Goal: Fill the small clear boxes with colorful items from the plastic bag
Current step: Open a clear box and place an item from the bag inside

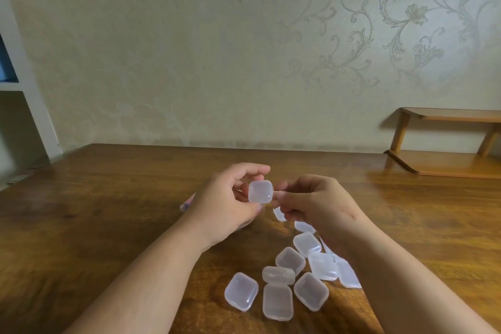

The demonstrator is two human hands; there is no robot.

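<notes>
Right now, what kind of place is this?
Probably a room in someone's home, not a shop or factory: cream wallpaper with swirly flower patterns, a big brown wooden table, and a small light wooden shelf stand at the table's far right by the wall.

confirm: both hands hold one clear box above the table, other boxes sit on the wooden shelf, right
Only the shelf part is wrong: the head view shows the other boxes lying on the table; left hand and right hand do hold the clear box.
</notes>
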